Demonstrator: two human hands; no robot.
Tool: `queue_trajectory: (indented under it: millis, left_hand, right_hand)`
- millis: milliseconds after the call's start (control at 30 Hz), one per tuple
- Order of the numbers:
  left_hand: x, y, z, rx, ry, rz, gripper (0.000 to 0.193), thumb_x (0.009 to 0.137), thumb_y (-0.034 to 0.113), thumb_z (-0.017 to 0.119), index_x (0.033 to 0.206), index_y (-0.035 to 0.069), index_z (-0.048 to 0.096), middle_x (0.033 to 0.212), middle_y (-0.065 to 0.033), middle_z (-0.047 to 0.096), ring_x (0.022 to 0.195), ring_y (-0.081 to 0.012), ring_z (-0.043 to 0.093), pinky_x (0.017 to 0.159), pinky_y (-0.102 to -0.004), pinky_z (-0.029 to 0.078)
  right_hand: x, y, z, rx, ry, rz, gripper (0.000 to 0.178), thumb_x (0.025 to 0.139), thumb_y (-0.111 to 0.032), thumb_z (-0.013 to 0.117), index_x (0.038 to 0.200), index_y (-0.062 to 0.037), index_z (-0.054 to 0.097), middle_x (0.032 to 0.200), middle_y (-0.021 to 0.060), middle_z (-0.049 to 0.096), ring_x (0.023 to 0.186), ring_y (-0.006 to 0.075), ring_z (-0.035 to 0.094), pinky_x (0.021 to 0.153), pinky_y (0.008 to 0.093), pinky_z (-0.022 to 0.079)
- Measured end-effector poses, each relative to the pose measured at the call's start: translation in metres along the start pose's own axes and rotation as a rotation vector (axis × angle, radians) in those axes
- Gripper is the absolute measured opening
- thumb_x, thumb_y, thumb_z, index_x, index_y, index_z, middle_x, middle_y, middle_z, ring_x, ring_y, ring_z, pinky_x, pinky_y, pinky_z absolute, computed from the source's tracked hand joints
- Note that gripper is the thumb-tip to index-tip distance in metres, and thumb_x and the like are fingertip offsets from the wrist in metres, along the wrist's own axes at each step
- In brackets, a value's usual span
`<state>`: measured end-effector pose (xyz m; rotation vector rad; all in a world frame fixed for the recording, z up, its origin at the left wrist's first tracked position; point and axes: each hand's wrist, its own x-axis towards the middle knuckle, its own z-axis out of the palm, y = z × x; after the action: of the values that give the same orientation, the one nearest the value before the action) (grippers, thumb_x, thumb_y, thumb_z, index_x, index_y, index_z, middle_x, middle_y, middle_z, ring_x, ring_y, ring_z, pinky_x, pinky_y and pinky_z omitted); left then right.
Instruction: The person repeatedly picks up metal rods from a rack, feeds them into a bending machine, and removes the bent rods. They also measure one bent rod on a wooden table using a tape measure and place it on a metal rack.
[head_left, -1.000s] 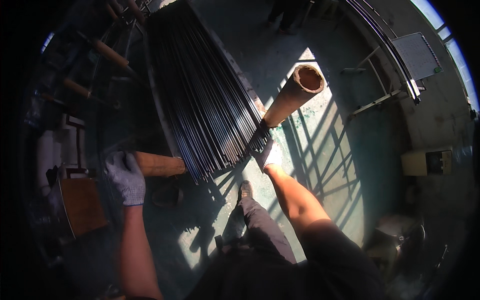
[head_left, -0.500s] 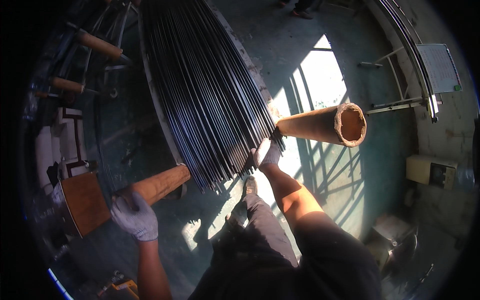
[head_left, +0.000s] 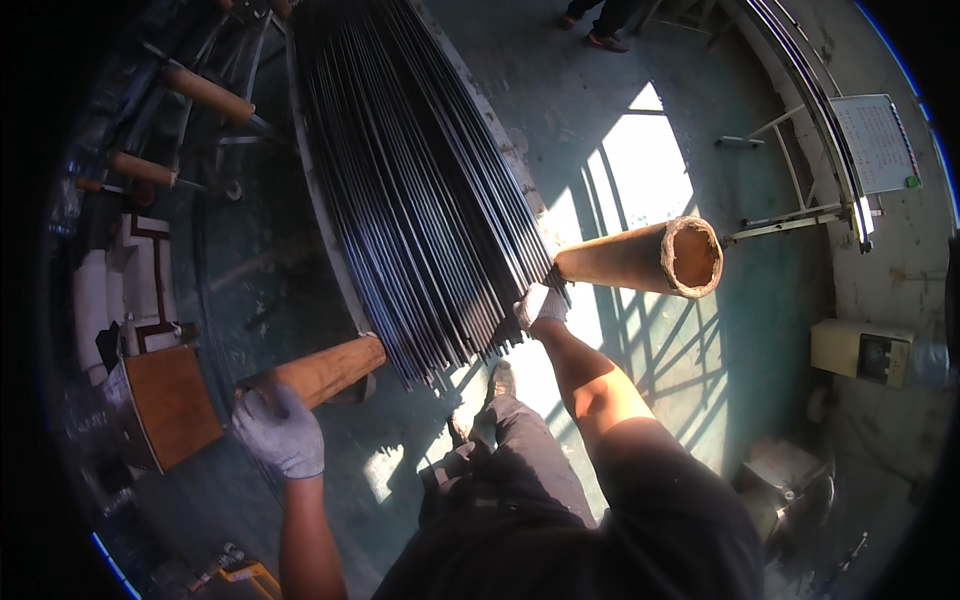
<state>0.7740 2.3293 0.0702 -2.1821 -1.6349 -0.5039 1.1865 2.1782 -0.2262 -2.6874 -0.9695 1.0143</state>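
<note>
Many long black rods lie side by side, their near ends jutting out between two brown tubes. My right hand, in a white knit glove, is closed at the rod ends on the right side; its fingertips are partly hidden. Beside it, the right brown tube points out to the right with its ragged hollow end showing. My left hand, gloved as well, is curled over the outer end of the left brown tube. What lies inside its fingers is hidden.
More brown rollers on metal stands are at the far left. A brown-topped box stands beside my left hand. A person's feet show at the far side. A rack with a whiteboard and a beige box line the right wall.
My right hand has shifted slightly right along the rod ends and its fingers look more closed. My left hand stays by the left tube. The view has shifted a little.
</note>
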Motion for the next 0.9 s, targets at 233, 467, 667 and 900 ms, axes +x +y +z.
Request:
queue_trajectory:
  millis: [233, 467, 667, 900]
  left_hand:
    - [0.000, -0.001, -0.003, 0.053, -0.038, 0.010, 0.058, 0.110, 0.042, 0.069, 0.135, -0.010, 0.073, 0.139, -0.0316, 0.074, 0.126, -0.0496, 0.071, 0.112, -0.0585, 0.055]
    - [0.000, 0.002, -0.002, 0.011, 0.028, 0.027, 0.053, 0.109, 0.039, 0.071, 0.131, -0.009, 0.074, 0.137, -0.0306, 0.075, 0.121, -0.0504, 0.072, 0.111, -0.0594, 0.054]
    - [0.002, 0.005, -0.007, 0.010, 0.005, 0.105, 0.047, 0.108, 0.034, 0.072, 0.124, -0.009, 0.074, 0.133, -0.0325, 0.075, 0.121, -0.0518, 0.070, 0.109, -0.0602, 0.054]
    - [0.000, 0.006, -0.004, 0.044, 0.000, 0.084, 0.047, 0.108, 0.036, 0.071, 0.123, -0.009, 0.074, 0.131, -0.0323, 0.075, 0.120, -0.0520, 0.070, 0.108, -0.0597, 0.054]
  right_hand:
    - [0.015, 0.043, 0.017, 0.515, -0.121, -0.089, 0.042, 0.097, -0.035, 0.082, 0.116, 0.0025, 0.082, 0.112, 0.0330, 0.082, 0.110, 0.0463, 0.081, 0.096, 0.0500, 0.063]
    - [0.011, 0.031, 0.028, 0.171, 0.132, 0.066, 0.058, 0.100, -0.047, 0.085, 0.134, -0.0011, 0.077, 0.132, 0.0270, 0.081, 0.128, 0.0429, 0.076, 0.112, 0.0494, 0.060]
    - [0.004, 0.007, 0.017, -0.065, -0.009, 0.073, 0.030, 0.099, -0.021, 0.068, 0.119, -0.0041, 0.082, 0.123, 0.0271, 0.082, 0.117, 0.0458, 0.080, 0.103, 0.0530, 0.064]
    - [-0.004, 0.005, 0.004, -0.041, -0.008, 0.048, 0.032, 0.094, -0.031, 0.080, 0.113, -0.0052, 0.087, 0.112, 0.0252, 0.085, 0.111, 0.0426, 0.083, 0.097, 0.0495, 0.067]
